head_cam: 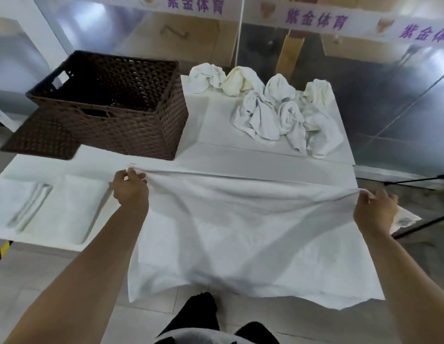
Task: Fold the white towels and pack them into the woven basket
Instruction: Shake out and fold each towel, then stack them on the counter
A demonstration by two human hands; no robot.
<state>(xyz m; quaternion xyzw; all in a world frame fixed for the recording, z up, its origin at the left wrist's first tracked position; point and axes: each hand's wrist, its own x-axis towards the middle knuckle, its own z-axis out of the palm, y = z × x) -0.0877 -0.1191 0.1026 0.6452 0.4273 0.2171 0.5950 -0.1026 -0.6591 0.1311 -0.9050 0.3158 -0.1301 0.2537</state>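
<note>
Pinching the far corners of one white towel (240, 232), our left hand (130, 188) and right hand (375, 212) stretch it over the table's near edge. Two folded towels (54, 207) lie near left; the woven basket (111, 105) looks empty, and a crumpled pile (278, 108) waits far right, so most work remains.

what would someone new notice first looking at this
First, the large white towel stretched front and centre, its top corners pinched by the left hand and right hand. Next, the dark brown woven basket at the table's far left, and the heap of crumpled white towels far right.
</note>
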